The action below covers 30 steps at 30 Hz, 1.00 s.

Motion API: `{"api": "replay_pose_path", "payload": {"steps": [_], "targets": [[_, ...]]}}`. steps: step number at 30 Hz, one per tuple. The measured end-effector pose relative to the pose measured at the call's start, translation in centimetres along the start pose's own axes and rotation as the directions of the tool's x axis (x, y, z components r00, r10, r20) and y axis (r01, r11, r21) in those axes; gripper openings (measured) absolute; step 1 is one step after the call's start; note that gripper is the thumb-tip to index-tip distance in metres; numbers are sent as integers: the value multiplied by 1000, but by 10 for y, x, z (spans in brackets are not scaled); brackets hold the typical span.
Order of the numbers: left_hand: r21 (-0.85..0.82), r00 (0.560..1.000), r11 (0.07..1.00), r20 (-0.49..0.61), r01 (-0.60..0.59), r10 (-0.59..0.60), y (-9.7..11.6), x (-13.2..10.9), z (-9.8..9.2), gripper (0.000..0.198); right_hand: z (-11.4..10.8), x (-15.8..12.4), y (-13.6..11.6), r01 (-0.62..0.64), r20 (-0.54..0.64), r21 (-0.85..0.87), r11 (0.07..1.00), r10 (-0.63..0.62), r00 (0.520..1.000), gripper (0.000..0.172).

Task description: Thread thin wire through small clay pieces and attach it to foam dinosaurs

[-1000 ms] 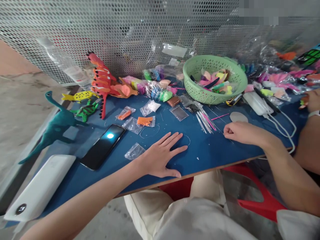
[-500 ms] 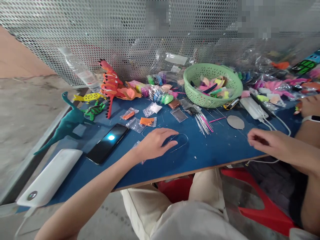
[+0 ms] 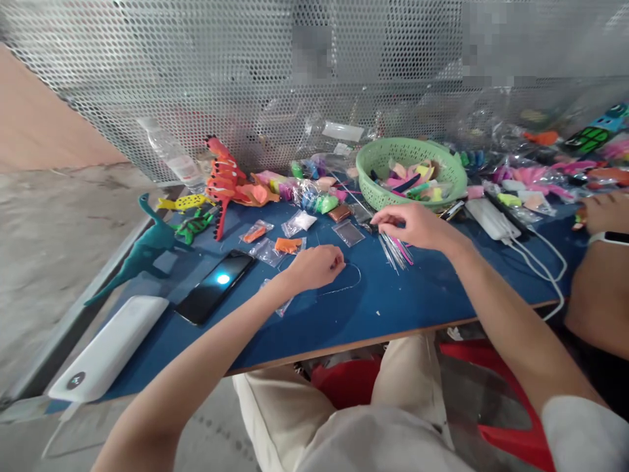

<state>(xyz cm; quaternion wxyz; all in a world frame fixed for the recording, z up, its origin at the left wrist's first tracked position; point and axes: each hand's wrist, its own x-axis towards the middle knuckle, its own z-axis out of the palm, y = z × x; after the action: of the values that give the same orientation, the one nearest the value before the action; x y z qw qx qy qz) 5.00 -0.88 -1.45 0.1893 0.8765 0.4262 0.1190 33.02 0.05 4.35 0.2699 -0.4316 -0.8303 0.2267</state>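
Observation:
My left hand [image 3: 318, 267] rests over the blue table with its fingers curled in. Beside it a thin wire [image 3: 360, 276] lies in a loose loop; whether the fingers grip it is hidden. My right hand [image 3: 413, 225] pinches a thin silvery rod [image 3: 354, 195] that slants up and to the left. Under this hand lies a bundle of thin metal rods [image 3: 392, 254] with some pink ones among it. Left of the bundle is a small clear bag [image 3: 348, 233]. Small bags with orange clay [image 3: 289, 245] and white clay [image 3: 304, 221] lie beyond my left hand.
A green basket [image 3: 366, 187] with colourful clay pieces stands at the back. Clay dinosaurs, a teal one [image 3: 147, 246] and an orange one [image 3: 223, 177], stand left. A phone [image 3: 215, 288] and white power bank [image 3: 111, 347] lie nearer. Another person's hand [image 3: 607, 213] is at right.
My right hand has moved left and forward from the right table edge to the rod bundle and now pinches a rod. My left hand's fingers have curled in from a spread pose.

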Motion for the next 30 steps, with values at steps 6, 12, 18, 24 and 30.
{"api": "replay_pose_path", "payload": {"steps": [6, 12, 18, 24, 30], "targets": [[-817, 963, 552, 16, 167, -269, -15, -2, -5, 29, 35, 25, -1, 137, -221, 26, 990, -128, 967, 21], [-960, 922, 276, -65, 46, -382, -22, -4, 5, 43, 75, 19, 9, 70, -376, 256, 964, 33, 926, 23], [-927, 920, 349, -247, -133, -305, -13, -7, 2, 36, 88, 14, 4, 77, -371, 376, 923, 74, 926, 19], [-873, 907, 464, -309, -151, -286, -1, -13, -1, 42, 91, 9, -9, 100, -475, 299, 949, 57, 878, 18], [-776, 858, 596, -435, -204, -272, -1, -14, -2, 36, 87, 7, -15, 102, -516, 205, 973, 19, 856, 18]]}}
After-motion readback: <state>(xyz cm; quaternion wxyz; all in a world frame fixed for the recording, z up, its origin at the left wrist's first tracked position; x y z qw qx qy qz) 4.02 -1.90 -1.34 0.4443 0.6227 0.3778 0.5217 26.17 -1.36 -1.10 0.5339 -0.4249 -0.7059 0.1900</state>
